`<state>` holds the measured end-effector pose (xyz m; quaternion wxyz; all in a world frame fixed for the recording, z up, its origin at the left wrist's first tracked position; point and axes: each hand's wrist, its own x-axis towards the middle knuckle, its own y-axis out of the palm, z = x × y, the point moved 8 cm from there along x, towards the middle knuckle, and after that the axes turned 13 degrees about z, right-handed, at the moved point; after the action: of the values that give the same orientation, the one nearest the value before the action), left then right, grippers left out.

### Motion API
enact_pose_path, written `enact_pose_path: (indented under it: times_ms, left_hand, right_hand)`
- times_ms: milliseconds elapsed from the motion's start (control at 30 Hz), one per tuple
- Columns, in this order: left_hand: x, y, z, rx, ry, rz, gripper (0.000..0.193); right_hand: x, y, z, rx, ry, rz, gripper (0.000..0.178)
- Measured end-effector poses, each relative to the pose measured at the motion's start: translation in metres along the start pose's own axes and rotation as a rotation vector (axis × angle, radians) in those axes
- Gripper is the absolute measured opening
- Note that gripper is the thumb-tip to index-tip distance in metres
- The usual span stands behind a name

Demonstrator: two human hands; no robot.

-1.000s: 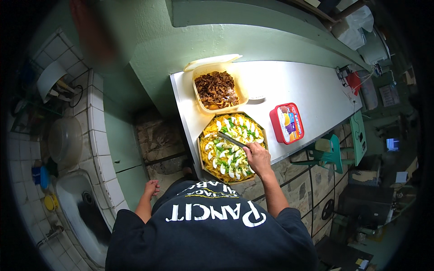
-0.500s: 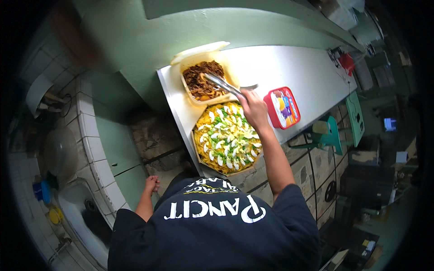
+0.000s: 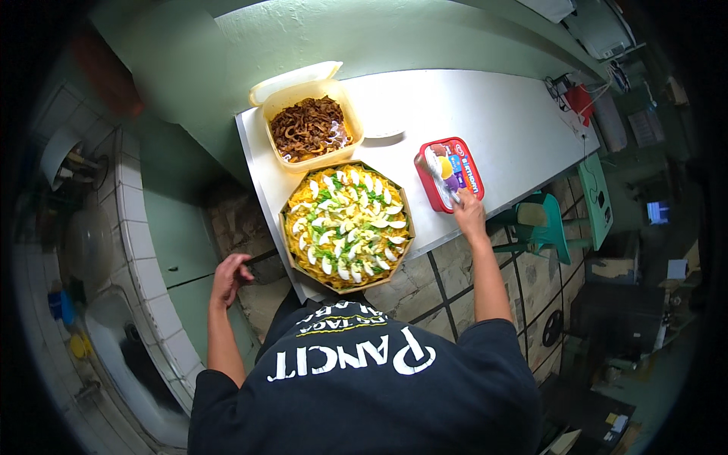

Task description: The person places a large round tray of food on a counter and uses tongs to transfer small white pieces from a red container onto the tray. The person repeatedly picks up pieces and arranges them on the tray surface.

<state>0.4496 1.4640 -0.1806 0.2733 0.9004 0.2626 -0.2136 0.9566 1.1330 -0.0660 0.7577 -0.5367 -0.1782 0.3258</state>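
My right hand [image 3: 469,211] grips metal tongs [image 3: 453,194], which lie over the lid of a red tub [image 3: 432,189] on the right of the table. My left hand [image 3: 230,279] hangs beside the table's left edge, its fingers loosely bent and apart, holding nothing. Between my hands, near the table's front edge, sits an octagonal tray [image 3: 285,246] of yellow noodles [image 3: 334,220] topped with egg slices and chopped greens. Just behind it, a yellowish plastic container [image 3: 345,157] holds dark brown strips of food [image 3: 307,129], and its lid [image 3: 296,82] leans at the back.
The white table [image 3: 516,121] runs along a green wall, with a white plate-like disc [image 3: 385,135] beside the container. Cables and a red item [image 3: 580,104] lie at its far right end. A green plastic chair [image 3: 551,227] stands to the right, a tiled sink [image 3: 114,318] to the left.
My right hand has moved the tongs from the food container rightward to the red tub. My left hand has risen, its fingers loosened. The view has shifted, so the tray appears farther left.
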Motion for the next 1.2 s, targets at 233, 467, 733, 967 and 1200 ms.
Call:
enact_pose_path:
  times_ms: [233, 467, 733, 967, 1200]
  left_hand:
    - [0.04, 0.355, 0.039, 0.388, -0.247, 0.871, 0.033]
    - [0.142, 0.499, 0.149, 0.245, -0.319, 0.689, 0.036]
    - [0.23, 0.527, 0.146, -0.125, -0.065, 0.28, 0.052]
    - [0.273, 0.525, 0.121, 0.053, 0.051, 0.035, 0.037]
    - [0.235, 0.533, 0.143, -0.187, -0.108, 0.07, 0.035]
  right_hand:
    - [-0.03, 0.049, -0.082, -0.221, -0.251, -0.018, 0.063]
    - [-0.031, 0.041, -0.092, -0.258, -0.506, -0.116, 0.05]
    - [-0.031, 0.002, -0.093, -0.21, -0.644, -0.147, 0.04]
    - [-0.025, -0.084, -0.117, 0.309, -0.453, -0.354, 0.034]
    - [-0.017, -0.051, -0.304, 1.53, 0.155, -0.467, 0.026]
